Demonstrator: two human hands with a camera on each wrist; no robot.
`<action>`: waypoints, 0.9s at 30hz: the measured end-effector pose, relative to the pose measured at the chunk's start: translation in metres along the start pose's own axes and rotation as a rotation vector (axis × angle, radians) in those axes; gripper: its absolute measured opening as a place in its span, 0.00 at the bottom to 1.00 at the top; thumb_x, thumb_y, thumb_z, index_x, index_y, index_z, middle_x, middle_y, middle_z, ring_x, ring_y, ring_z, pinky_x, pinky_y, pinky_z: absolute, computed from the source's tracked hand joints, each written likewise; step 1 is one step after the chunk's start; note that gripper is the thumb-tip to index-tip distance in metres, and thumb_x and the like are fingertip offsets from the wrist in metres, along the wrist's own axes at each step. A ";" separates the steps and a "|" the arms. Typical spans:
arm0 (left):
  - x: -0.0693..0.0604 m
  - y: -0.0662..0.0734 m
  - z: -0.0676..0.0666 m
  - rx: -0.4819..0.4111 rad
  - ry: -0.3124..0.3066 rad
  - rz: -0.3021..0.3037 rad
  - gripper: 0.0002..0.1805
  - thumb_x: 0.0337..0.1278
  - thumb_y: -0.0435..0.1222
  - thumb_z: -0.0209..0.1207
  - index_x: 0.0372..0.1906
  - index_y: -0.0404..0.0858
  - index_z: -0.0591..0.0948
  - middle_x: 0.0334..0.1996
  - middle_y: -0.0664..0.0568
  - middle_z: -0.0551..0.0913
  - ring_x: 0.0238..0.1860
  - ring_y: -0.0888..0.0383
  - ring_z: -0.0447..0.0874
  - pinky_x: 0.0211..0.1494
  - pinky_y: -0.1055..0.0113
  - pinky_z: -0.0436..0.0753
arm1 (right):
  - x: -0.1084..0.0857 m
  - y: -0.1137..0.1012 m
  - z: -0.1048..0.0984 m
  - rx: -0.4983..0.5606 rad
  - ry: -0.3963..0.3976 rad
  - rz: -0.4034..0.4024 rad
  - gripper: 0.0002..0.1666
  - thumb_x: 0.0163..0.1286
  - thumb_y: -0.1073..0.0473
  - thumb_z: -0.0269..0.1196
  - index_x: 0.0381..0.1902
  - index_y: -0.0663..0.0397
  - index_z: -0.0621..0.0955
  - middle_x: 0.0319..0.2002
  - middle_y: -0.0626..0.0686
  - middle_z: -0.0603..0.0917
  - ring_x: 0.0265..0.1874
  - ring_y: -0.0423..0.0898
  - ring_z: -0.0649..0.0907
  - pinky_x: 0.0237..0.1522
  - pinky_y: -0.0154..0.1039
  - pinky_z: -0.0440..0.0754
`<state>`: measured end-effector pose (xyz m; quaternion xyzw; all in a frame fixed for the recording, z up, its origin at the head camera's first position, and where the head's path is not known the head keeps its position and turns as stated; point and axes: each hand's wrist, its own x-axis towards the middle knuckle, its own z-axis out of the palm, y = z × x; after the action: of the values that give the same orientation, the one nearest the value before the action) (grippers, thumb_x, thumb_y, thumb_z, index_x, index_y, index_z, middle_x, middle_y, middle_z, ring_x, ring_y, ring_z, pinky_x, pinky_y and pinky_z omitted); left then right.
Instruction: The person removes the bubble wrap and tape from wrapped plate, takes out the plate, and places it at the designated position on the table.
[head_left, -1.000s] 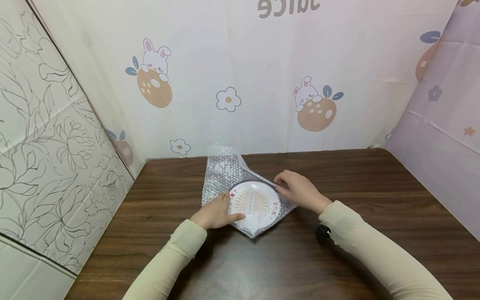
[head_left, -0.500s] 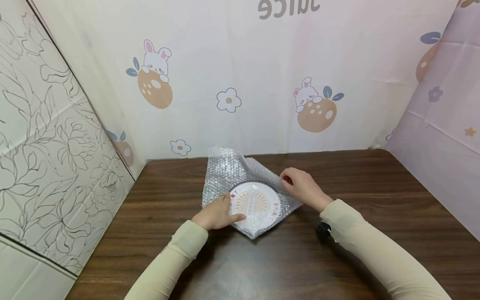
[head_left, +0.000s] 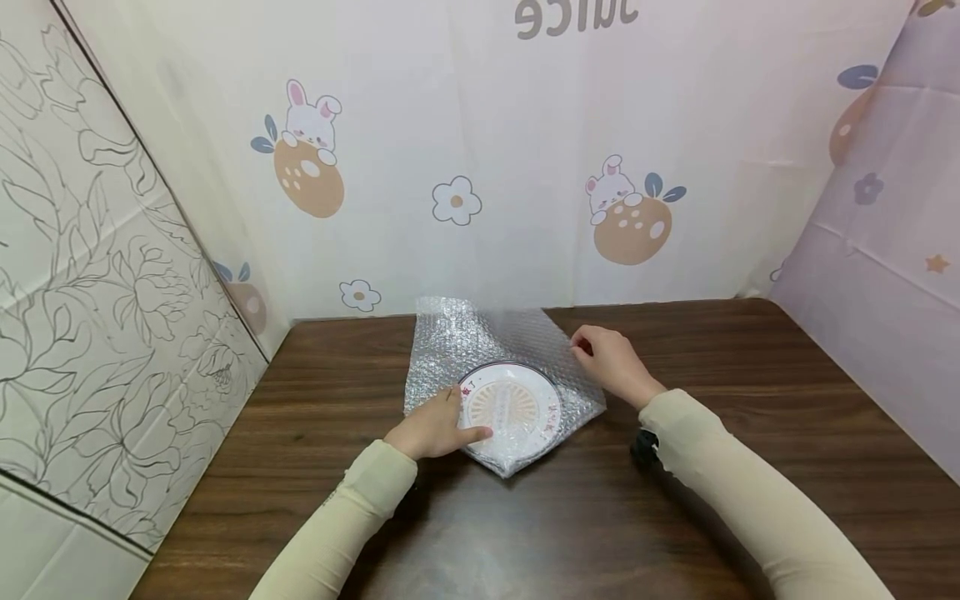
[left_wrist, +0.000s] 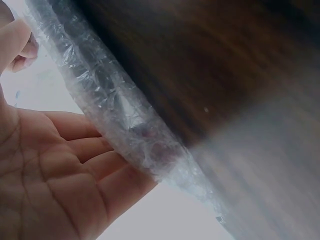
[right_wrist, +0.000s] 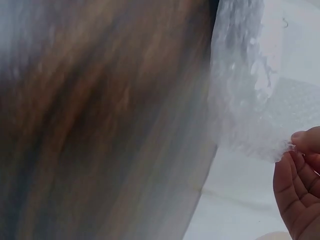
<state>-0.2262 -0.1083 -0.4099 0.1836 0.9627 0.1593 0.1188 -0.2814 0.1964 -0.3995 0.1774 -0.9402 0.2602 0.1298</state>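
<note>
A round white plate (head_left: 528,392) lies on the brown wooden table (head_left: 750,383), near the middle. It has a dark line by its rim, small red marks and a tan pattern in the middle. Shiny bubble wrap (head_left: 442,350) is around it — the wrap sticks out to the left, to the right and toward the wall. One pointy corner of the wrap is on the near side, and clear wrap lies over the near part of the plate.

The left hand (head_left: 431,429) holds the plate at its left edge. The thumb lies on top, and the other fingers (left_wrist: 102,145) go in behind the edge of the wrap, so their tips are hidden.

The right hand (head_left: 615,367) is just past the plate on the right side. Its thumb and fingertips pinch a bit of the bubble wrap — the right wrist view shows this best.

Both arms have pale yellow sleeves (head_left: 378,475). A black thing (head_left: 643,447) sits under the right wrist, too small to make out. Behind the table hangs a white cloth (head_left: 525,242) with bunnies, tan fruit and flowers on it. At the left is a white panel (head_left: 112,225) with flowers drawn in thin dark lines.
</note>
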 end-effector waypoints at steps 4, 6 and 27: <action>0.002 -0.001 0.000 0.002 -0.007 -0.001 0.58 0.57 0.65 0.56 0.71 0.20 0.57 0.71 0.31 0.63 0.73 0.40 0.62 0.74 0.51 0.66 | 0.003 0.008 0.001 -0.003 -0.031 0.053 0.05 0.69 0.62 0.61 0.39 0.59 0.82 0.34 0.57 0.85 0.27 0.46 0.80 0.30 0.41 0.79; 0.003 -0.001 0.000 0.002 -0.011 -0.001 0.58 0.57 0.66 0.56 0.72 0.20 0.56 0.71 0.31 0.62 0.73 0.40 0.62 0.74 0.51 0.66 | 0.004 0.012 0.001 -0.005 -0.044 0.074 0.06 0.70 0.62 0.61 0.39 0.59 0.81 0.33 0.57 0.84 0.26 0.45 0.79 0.28 0.40 0.78; 0.005 0.000 0.001 0.022 -0.018 -0.007 0.57 0.57 0.65 0.56 0.72 0.22 0.56 0.72 0.31 0.62 0.73 0.40 0.62 0.74 0.51 0.65 | 0.019 0.034 0.010 -0.056 -0.216 0.189 0.08 0.69 0.63 0.58 0.28 0.58 0.78 0.25 0.54 0.79 0.22 0.46 0.75 0.25 0.38 0.72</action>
<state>-0.2303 -0.1066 -0.4118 0.1827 0.9640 0.1466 0.1260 -0.3140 0.2132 -0.4169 0.1116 -0.9681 0.2244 0.0077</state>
